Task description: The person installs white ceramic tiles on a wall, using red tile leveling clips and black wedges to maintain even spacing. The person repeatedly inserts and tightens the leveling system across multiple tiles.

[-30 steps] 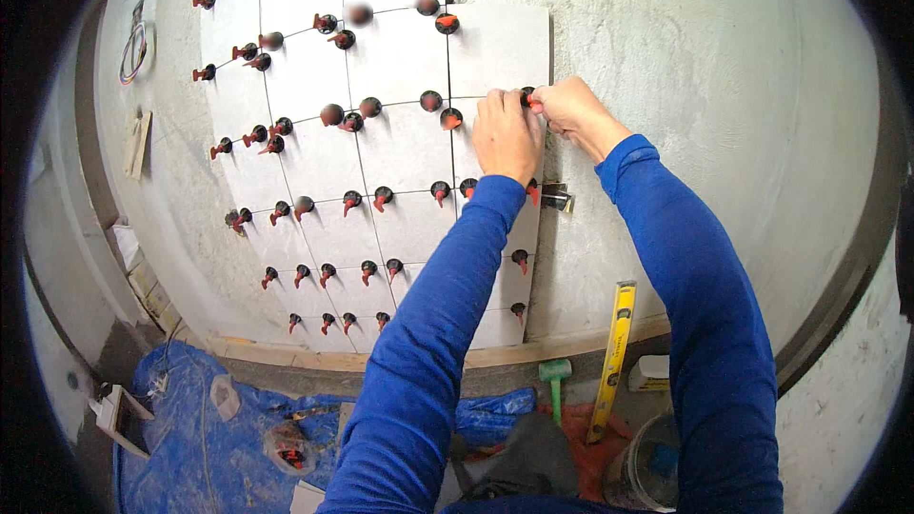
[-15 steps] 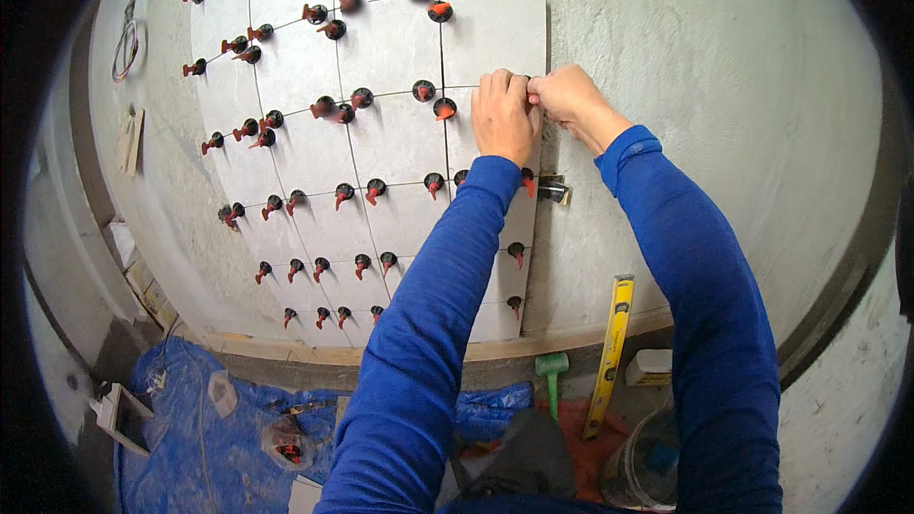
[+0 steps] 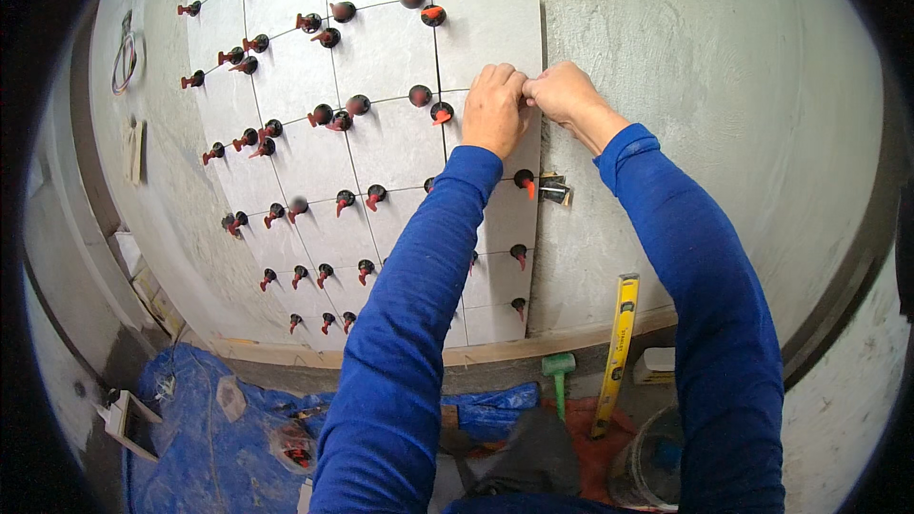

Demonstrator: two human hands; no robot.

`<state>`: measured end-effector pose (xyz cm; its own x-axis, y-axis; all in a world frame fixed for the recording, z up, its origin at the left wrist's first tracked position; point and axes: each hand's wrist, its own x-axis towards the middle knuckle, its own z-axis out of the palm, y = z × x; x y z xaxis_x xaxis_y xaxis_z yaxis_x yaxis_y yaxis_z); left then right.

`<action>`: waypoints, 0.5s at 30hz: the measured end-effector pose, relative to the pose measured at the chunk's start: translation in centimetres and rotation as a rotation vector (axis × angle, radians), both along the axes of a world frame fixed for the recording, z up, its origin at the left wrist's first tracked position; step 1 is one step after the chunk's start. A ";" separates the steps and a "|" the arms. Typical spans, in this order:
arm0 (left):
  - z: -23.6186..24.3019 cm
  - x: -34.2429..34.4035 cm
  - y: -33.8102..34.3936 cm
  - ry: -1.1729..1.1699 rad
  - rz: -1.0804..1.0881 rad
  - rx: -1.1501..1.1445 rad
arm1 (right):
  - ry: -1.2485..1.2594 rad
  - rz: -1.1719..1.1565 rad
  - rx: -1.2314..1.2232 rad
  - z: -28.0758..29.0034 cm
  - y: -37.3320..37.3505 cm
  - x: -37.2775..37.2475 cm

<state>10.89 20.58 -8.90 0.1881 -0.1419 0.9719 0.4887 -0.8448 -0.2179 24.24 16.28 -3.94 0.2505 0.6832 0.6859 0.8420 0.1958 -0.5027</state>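
Observation:
My left hand [image 3: 493,112] rests against the tiled wall, fingers curled at the joint under the upper right tile [image 3: 488,38]. Beside it, my right hand [image 3: 566,98] pinches at the tile's right edge, its fingertips meeting those of my left hand. Whatever sits between the fingers is hidden. Just left of my hands, a black round tile leveler with an orange handle [image 3: 441,114] sits on the joint. Another leveler [image 3: 526,183] is below them near the tiles' right edge. Several more with dark red handles stud the joints to the left.
Bare grey wall [image 3: 705,86] lies to the right, with an electrical box [image 3: 554,190] beside the tile edge. Below stand a yellow spirit level [image 3: 615,357], a green mallet [image 3: 560,381] and a clear bucket [image 3: 647,466]. A blue tarp [image 3: 219,466] covers floor at left.
The view has shifted slightly. Both hands stay at the same joint by the tile's right edge, fingertips still together; my left forearm appears a little farther left.

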 end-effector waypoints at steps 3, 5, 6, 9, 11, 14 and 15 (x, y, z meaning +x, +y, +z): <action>0.1 -0.3 0.0 0.033 0.007 -0.008 | -0.055 0.027 0.062 0.0 -0.9 -0.6; 0.0 -0.5 -0.4 0.004 0.004 -0.055 | 0.013 0.126 -0.064 0.2 -2.0 -0.3; -0.4 -0.4 -0.8 -0.028 -0.010 -0.097 | 0.044 0.199 -0.116 0.1 -2.7 0.1; -2.6 -0.1 -2.6 -0.165 -0.030 -0.202 | 0.295 0.422 -0.169 -0.8 -4.3 2.4; -4.9 -0.3 -4.3 -0.191 -0.045 -0.262 | 0.177 0.285 0.129 -2.9 -4.0 2.9; -8.6 -1.6 -6.9 -0.103 -0.084 -0.348 | 0.092 0.248 0.316 -5.5 -2.4 2.9; -9.5 -2.5 -7.6 -0.150 -0.054 -0.365 | 0.097 0.254 0.342 -6.1 -1.7 2.7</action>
<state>8.35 13.03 -18.36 0.0421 0.2119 0.9764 0.4451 -0.8789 0.1716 26.93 14.56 -10.07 0.1780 0.4691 0.8650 0.6979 0.5595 -0.4471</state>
